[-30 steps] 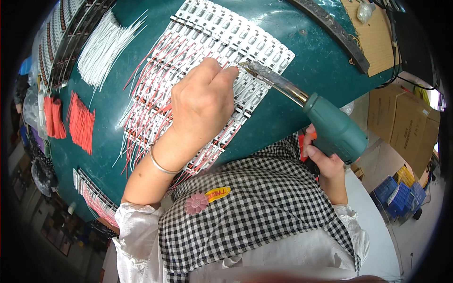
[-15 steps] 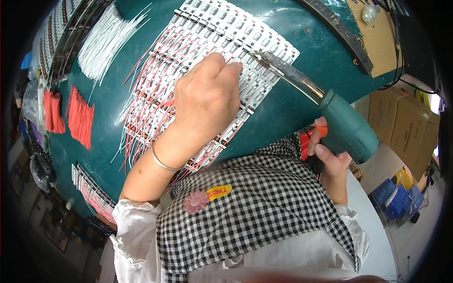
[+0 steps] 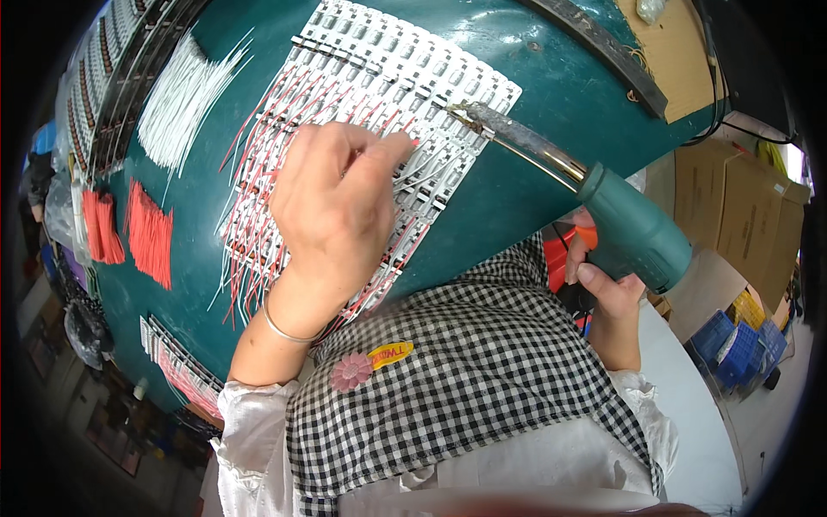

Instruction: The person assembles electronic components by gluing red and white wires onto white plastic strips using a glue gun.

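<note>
A panel of white circuit modules lies on the table, with red and white wires attached in rows. My left hand hovers over its middle, fingers curled and thumb pressed to the forefinger; what they pinch is hidden or too small to name. In my right hand is a green soldering gun with an orange trigger. Its metal tip reaches left over the panel's right part, near the left fingertips. Whether the tip touches a module cannot be made out.
Bundles of white wires and red wires lie left on the green table. Racked boards stand far left; a wired strip lies nearer. A dark metal bar borders the back right. Cardboard boxes stand right.
My left hand has drawn a little left and toward me across the panel. The soldering gun's tip has come slightly nearer to me over the modules. The whole view has shifted a bit.
</note>
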The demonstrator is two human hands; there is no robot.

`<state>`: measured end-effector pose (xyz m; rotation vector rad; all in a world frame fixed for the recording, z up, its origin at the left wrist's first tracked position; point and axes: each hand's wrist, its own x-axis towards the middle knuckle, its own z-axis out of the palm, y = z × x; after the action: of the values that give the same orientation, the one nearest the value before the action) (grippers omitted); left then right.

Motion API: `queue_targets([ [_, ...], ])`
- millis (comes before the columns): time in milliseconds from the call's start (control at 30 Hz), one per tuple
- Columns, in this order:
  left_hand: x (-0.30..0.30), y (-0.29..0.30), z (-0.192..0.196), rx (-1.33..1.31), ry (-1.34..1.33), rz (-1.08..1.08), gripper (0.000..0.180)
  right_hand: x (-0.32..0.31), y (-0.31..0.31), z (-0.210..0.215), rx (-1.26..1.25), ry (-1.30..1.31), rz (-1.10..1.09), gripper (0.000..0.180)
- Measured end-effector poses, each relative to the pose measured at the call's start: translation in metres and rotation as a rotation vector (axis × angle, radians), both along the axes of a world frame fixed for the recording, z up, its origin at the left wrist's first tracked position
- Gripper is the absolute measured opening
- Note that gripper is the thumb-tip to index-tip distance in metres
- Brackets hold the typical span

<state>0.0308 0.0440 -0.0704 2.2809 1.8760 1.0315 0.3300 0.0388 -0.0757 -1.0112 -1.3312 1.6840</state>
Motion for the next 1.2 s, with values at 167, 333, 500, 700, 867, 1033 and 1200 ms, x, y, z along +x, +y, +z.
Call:
queue_targets([
  [167,0.01,0.001,-0.015,-0.07,-0.064,-0.017,0.02,0.009,-0.004,-0.01,0.094,-0.02,0.092,0.052],
  [333,0.011,0.002,-0.015,-0.129,-0.058,-0.021,0.016,0.012,-0.011,-0.017,0.108,-0.063,0.122,0.05],
  [500,0.013,0.001,-0.018,-0.097,-0.107,-0.032,0.017,0.012,-0.011,-0.016,0.098,-0.06,0.144,0.048],
  [700,0.013,0.003,-0.019,-0.079,-0.091,-0.027,0.017,0.008,-0.006,-0.016,0.128,-0.089,0.199,0.043],
  [867,0.013,0.005,-0.016,-0.119,-0.095,-0.032,0.016,0.006,-0.007,-0.015,0.136,-0.105,0.195,0.041],
  [1033,0.014,0.005,-0.014,-0.141,-0.118,-0.024,0.014,0.008,-0.009,-0.017,0.163,-0.197,0.216,0.037],
  [1200,0.015,0.007,-0.008,-0.201,-0.084,-0.011,0.011,0.007,-0.007,-0.018,0.188,-0.157,0.207,0.038],
])
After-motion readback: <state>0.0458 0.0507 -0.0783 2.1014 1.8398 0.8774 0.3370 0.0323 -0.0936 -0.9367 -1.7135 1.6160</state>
